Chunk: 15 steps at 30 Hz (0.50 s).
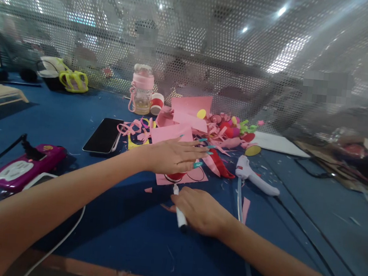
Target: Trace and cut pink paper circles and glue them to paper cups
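My left hand (171, 155) lies flat with fingers stretched to the right, above a red round object (174, 177) that looks like a paper cup. The hand hides most of it. Under that object is a pink paper sheet (201, 182), on which a dark curved line shows at the right. My right hand (201, 210), lower down, is closed around a white marker (180, 217). The marker's tip points away from me, close to the near edge of the red object. A red curved paper piece (222, 167) lies just right of my left fingertips.
Pink scraps (221, 137) are heaped behind the hands. A glue gun (256, 179) with its cord lies at right. To the left are a black phone (104, 135) and a purple power strip (34, 165). A pink-lidded bottle (142, 91) and a red-and-white cup (157, 103) stand behind.
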Motion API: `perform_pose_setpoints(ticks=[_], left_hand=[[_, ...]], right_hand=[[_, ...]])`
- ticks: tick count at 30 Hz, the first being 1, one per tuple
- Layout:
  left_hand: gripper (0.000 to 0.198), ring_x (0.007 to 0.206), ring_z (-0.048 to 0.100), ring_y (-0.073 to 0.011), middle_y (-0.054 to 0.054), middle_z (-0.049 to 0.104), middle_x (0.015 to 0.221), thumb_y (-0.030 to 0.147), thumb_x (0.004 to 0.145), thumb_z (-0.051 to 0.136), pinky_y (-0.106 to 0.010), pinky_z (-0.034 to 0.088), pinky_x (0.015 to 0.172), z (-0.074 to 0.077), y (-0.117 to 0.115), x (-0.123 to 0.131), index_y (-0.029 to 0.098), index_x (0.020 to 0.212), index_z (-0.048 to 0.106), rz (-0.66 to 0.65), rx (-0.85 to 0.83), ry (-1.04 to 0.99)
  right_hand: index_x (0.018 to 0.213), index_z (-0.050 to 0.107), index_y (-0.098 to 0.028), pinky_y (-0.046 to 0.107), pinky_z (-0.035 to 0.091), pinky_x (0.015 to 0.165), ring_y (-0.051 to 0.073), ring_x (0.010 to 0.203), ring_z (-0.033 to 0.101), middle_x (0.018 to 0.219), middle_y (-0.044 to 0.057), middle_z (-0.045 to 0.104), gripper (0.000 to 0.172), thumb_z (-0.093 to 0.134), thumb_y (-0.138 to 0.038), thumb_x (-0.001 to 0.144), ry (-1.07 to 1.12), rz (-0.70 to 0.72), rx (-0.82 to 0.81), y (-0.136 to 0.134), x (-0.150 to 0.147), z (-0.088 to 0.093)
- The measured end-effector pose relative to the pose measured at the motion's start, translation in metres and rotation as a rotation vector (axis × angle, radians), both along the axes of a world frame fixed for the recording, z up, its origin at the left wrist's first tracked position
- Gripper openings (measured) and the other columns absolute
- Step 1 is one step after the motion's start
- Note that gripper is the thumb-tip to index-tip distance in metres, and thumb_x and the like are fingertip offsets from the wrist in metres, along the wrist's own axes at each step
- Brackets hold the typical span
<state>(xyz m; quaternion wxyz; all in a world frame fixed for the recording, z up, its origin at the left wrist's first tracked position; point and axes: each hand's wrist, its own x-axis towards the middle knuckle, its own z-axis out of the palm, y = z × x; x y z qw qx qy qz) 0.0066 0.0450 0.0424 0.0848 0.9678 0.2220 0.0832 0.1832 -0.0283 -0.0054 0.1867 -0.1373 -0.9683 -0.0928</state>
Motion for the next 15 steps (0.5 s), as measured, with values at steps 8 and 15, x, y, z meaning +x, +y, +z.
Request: perform_pose_setpoints(ticks=[8,15], left_hand=[[0.055,0.141,0.009,-0.0133,-0.003,0.018,0.152,0.039,0.096,0.018,-0.030,0.006,0.114,0.001,-0.002,0.001,0.014,0.145,0.019,0.034,0.012,0.027],[0.054,0.141,0.005,-0.0130,0.000,0.011,0.154,0.042,0.096,0.016,-0.034,0.003,0.114,0.003,-0.003,0.000,0.022,0.146,0.012,0.040,0.009,0.051]], right_hand=[[0.078,0.053,-0.020,0.021,0.025,0.030,0.008,0.030,0.034,0.042,-0.007,0.041,0.026,0.044,-0.041,0.089,1.141,-0.526,-0.837,0.032,0.044,0.004],[0.060,0.042,-0.021,0.018,0.021,0.029,0.006,0.028,0.034,0.039,-0.007,0.043,0.033,0.059,-0.045,0.075,1.073,-0.570,-1.147,0.082,0.027,0.008]])
